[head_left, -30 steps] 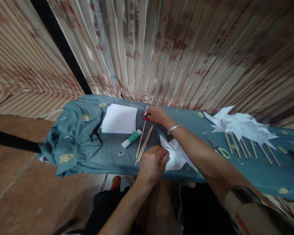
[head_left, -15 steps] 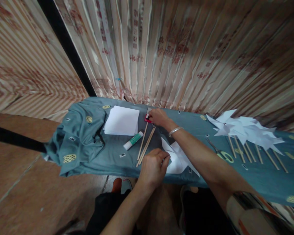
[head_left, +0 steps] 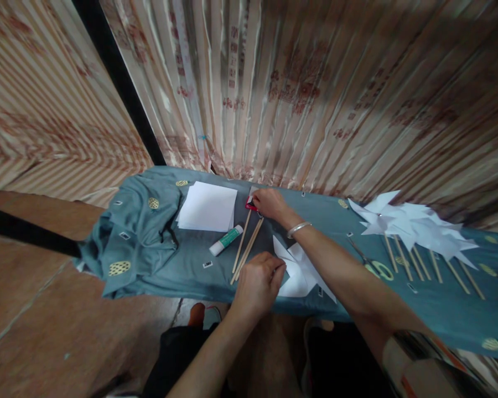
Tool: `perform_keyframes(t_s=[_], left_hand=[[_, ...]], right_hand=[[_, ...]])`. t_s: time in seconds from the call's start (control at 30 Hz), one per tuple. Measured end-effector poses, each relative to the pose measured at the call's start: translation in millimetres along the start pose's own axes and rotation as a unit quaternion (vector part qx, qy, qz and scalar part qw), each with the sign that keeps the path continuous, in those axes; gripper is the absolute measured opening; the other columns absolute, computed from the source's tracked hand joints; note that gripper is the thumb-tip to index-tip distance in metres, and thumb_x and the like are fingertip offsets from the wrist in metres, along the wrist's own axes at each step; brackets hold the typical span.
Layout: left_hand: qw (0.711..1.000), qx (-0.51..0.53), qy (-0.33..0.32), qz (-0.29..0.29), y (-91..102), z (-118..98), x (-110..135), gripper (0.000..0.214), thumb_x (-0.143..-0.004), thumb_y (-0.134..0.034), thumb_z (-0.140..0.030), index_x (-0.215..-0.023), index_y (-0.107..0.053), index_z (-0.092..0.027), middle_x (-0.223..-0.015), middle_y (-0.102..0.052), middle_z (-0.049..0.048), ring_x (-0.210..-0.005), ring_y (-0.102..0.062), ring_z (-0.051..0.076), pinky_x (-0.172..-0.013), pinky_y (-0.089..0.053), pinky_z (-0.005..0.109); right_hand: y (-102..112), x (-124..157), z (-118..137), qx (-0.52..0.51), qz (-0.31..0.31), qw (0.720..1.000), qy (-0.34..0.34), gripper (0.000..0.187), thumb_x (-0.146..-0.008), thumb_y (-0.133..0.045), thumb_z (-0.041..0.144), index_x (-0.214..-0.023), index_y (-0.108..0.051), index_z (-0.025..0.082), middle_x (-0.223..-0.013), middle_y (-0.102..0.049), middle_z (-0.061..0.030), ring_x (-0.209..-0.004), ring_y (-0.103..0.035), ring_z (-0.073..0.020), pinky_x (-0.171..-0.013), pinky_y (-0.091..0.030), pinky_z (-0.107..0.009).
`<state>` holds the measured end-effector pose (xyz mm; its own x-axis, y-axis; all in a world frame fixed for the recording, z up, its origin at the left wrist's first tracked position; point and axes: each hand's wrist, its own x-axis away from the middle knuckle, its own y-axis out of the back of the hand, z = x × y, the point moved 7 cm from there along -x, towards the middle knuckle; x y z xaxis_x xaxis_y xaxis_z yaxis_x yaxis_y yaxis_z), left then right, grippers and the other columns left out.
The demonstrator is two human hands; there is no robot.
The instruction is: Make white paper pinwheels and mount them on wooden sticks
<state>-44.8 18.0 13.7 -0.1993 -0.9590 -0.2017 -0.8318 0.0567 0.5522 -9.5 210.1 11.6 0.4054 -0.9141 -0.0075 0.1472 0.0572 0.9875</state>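
Observation:
My left hand (head_left: 260,281) is closed in a pinch at the left edge of a folded white paper pinwheel (head_left: 296,279), close to the table's front edge. Part of that paper is hidden beneath my right forearm. Farther back, my right hand (head_left: 270,203) has its fingers bent together over a small red box (head_left: 249,203); what the fingertips grip there is too small to make out. Several wooden sticks (head_left: 249,249) lie between my hands and a glue stick (head_left: 226,240), which has a green label and a white cap.
A stack of white paper sheets (head_left: 207,206) lies left of the red box. To the right are scissors (head_left: 377,269) with pale green handles and a pile of white pinwheels (head_left: 415,221) on sticks. A bunched grey-blue tablecloth (head_left: 139,249) covers the table; a striped curtain (head_left: 249,110) hangs behind.
The view has shifted slightly. My right hand stays at the red box with a small shift of the fingers, and my left hand keeps its place by the pinwheel.

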Motion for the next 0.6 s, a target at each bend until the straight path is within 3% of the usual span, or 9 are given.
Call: perform_keyframes(t_s=[0.13,0.23,0.37,0.4,0.47,0.6], left_hand=[[0.995,0.093,0.021,-0.032,7.7,5,-3,0.019,-0.087,-0.056,-0.018,-0.083,-0.074,-0.016,-0.08,-0.07,0.0077,-0.077,-0.065,0.019,-0.072,-0.047,0.029],[0.961,0.243,0.093,-0.093,12.1,20,-6,0.016,-0.081,-0.06,-0.023,-0.088,-0.073,-0.017,-0.082,-0.071,0.0062,-0.071,-0.063,0.016,-0.067,-0.049,0.028],[0.873,0.433,0.183,-0.13,-0.6,33,-5,0.035,-0.069,-0.072,-0.034,-0.098,-0.068,-0.016,-0.084,-0.07,0.0044,-0.062,-0.061,0.013,-0.059,-0.049,0.026],[0.86,0.457,0.194,-0.121,-6.7,32,-3,0.037,-0.066,-0.075,-0.036,-0.096,-0.067,-0.016,-0.083,-0.07,0.0038,-0.062,-0.061,0.012,-0.059,-0.049,0.025],[0.845,0.481,0.214,-0.09,-20.8,27,1,0.038,-0.063,-0.077,-0.039,-0.091,-0.067,-0.015,-0.078,-0.069,0.0022,-0.063,-0.061,0.012,-0.059,-0.048,0.024],[0.841,0.486,0.236,-0.022,-48.8,15,12,0.033,-0.062,-0.079,-0.038,-0.081,-0.068,-0.014,-0.065,-0.065,-0.0009,-0.06,-0.058,0.01,-0.06,-0.047,0.023]], right_hand=[[14,6,-9,-0.077,-0.049,0.996,-0.005,0.025,-0.085,-0.05,0.017,-0.088,-0.075,0.013,-0.091,-0.075,-0.012,-0.086,-0.068,-0.0223,-0.077,-0.047,-0.029],[24,33,-17,-0.145,-0.083,0.986,-0.011,0.024,-0.086,-0.052,0.024,-0.09,-0.074,0.014,-0.081,-0.074,-0.005,-0.073,-0.066,-0.0166,-0.065,-0.047,-0.024],[26,108,-23,-0.222,-0.106,0.969,-0.029,0.028,-0.088,-0.052,0.035,-0.091,-0.072,0.016,-0.072,-0.07,-0.0008,-0.06,-0.06,-0.013,-0.054,-0.045,-0.022],[27,132,-26,-0.281,-0.133,0.95,-0.044,0.025,-0.086,-0.055,0.034,-0.087,-0.072,0.017,-0.069,-0.069,-0.0005,-0.058,-0.059,-0.0128,-0.053,-0.044,-0.022],[27,178,-29,-0.337,-0.17,0.923,-0.066,0.018,-0.084,-0.058,0.032,-0.084,-0.072,0.02,-0.07,-0.069,0.0002,-0.057,-0.058,-0.0127,-0.055,-0.045,-0.023],[26,238,-25,-0.298,-0.19,0.934,-0.057,0.013,-0.086,-0.057,0.025,-0.083,-0.069,0.023,-0.075,-0.069,-0.001,-0.063,-0.059,-0.0142,-0.064,-0.047,-0.027]])
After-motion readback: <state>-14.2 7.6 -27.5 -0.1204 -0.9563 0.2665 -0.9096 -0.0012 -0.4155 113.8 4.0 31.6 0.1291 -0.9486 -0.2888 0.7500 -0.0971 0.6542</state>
